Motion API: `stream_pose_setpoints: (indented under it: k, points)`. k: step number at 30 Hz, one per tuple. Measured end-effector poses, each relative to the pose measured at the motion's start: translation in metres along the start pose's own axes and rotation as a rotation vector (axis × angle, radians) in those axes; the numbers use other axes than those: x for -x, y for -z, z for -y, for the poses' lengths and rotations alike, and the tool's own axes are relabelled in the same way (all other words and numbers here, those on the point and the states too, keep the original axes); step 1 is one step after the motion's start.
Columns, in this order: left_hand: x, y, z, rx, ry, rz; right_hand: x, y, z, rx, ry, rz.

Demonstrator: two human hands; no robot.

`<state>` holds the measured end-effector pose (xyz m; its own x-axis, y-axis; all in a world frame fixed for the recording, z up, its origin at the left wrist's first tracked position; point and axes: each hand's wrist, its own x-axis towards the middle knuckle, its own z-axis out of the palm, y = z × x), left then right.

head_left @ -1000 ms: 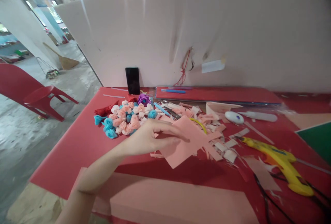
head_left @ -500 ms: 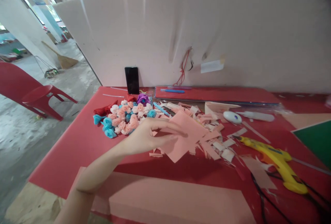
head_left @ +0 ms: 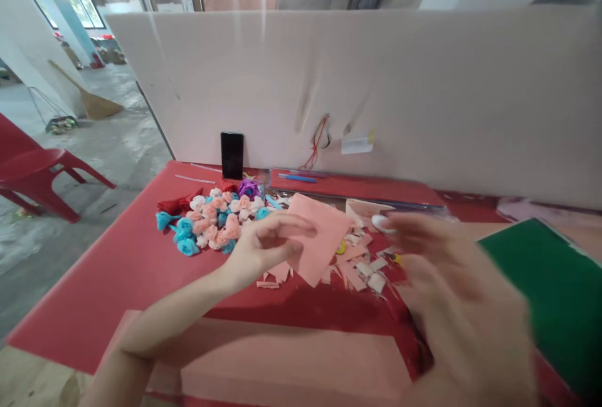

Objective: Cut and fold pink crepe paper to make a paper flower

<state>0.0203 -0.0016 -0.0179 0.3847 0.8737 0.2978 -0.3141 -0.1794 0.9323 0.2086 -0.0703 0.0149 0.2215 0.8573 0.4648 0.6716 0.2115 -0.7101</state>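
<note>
My left hand (head_left: 258,244) pinches a square of pink crepe-like paper (head_left: 322,237) between thumb and fingers, tilted above a heap of paper scraps (head_left: 362,263). On the right, my right hand (head_left: 461,300) is smeared by motion, so its fingers cannot be made out clearly. Only a yellow tip of the glue gun (head_left: 396,259) shows beside it; the rest is covered by that hand. Left of the pink square lies a cluster of small paper roses (head_left: 214,222) in pink, white and blue, with a purple one (head_left: 249,189) at the back.
Across the front of the red table (head_left: 117,237) lies a long pink paper sheet (head_left: 282,357). A phone (head_left: 232,155) leans on the white panel (head_left: 226,81) behind. A green board (head_left: 540,269) is at the right, a red chair (head_left: 37,169) at the left.
My right hand has come into view from the right, covering most of the glue gun. My left hand still holds the pink paper, now turned a little. The view has shifted right and upward.
</note>
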Motion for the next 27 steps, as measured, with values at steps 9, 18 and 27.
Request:
stream_pose_setpoints:
  k: [9,18,27]
  points:
    - [-0.006,0.012,-0.007,-0.243,-0.308,0.001,-0.040,-0.033,-0.023,-0.248,-0.194,0.151]
    - [-0.003,0.028,-0.020,-0.219,-0.454,-0.115,-0.061,-0.086,-0.073,-0.186,-0.412,0.651]
    - [0.004,0.029,-0.032,-0.183,-0.538,-0.074,-0.031,-0.043,-0.007,-0.370,-0.077,0.200]
